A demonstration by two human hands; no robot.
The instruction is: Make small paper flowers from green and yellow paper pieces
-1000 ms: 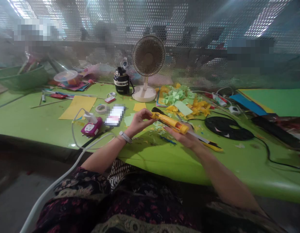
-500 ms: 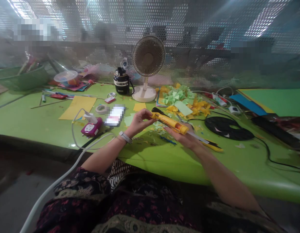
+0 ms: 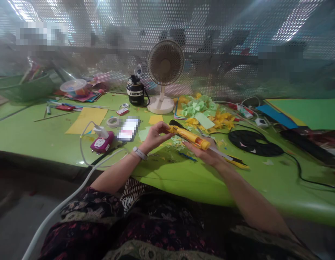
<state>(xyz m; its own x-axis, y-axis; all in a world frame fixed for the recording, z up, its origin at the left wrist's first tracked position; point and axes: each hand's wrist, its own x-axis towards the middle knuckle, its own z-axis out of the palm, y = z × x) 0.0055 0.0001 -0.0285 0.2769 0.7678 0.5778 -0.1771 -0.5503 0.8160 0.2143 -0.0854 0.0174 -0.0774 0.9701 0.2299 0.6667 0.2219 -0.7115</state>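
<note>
Risk sits mostly with the yellow plastic tool (image 3: 189, 137), held across 2 hands just right of frame centre: the left hand (image 3: 155, 136) curls partly shut around its black-tipped end, while the right hand (image 3: 202, 153) lies open, palm up, merely cradling the orange end. A loose roll of that palm could drop the tool onto the paper scraps (image 3: 178, 142) (a shiny metal strip (image 3: 220, 153) beside it, possibly a blade, could nick the right hand if pressed).
</note>
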